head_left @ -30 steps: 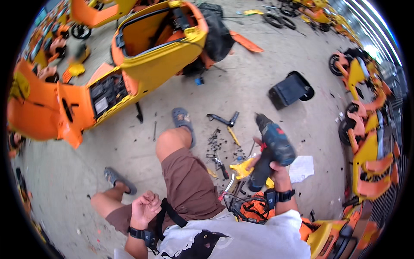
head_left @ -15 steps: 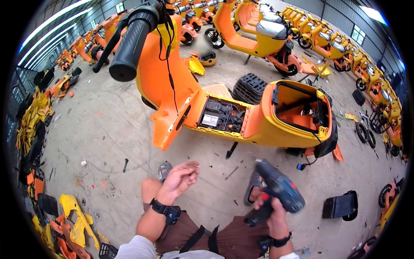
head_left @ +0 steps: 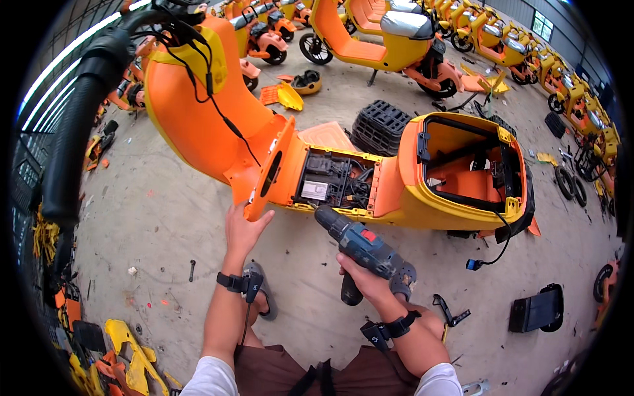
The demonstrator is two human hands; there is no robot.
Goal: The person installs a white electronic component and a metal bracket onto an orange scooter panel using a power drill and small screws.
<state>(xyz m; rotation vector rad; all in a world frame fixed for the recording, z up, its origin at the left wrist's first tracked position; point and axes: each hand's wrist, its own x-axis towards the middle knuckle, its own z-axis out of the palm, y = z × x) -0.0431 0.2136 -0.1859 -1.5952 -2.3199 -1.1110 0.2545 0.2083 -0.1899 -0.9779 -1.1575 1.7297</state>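
Observation:
The scooter [head_left: 406,218], orange and yellow, stands side-on before me, its floor compartment [head_left: 333,181] uncovered and showing black parts, cables and a silver box. A loose orange panel [head_left: 266,178] stands tilted at the front end of that compartment. My left hand [head_left: 243,232] has hold of its lower corner, thumb on the right side and fingers partly hidden on the left. In my right hand [head_left: 364,276] is a blue-and-black cordless drill [head_left: 370,247]. Its chuck points up and left, close to the compartment's near edge.
The scooter's handlebar grip [head_left: 69,152] juts in at upper left. Black crates [head_left: 380,125] stand behind it. A wrench [head_left: 192,270] lies on the floor at left, a black box [head_left: 531,311] at right. A cable with a blue plug [head_left: 474,264] hangs from the rear.
My left hand has reached forward to the orange panel. My right hand has brought the drill forward and left, toward the floor compartment. The view has moved nearer the scooter.

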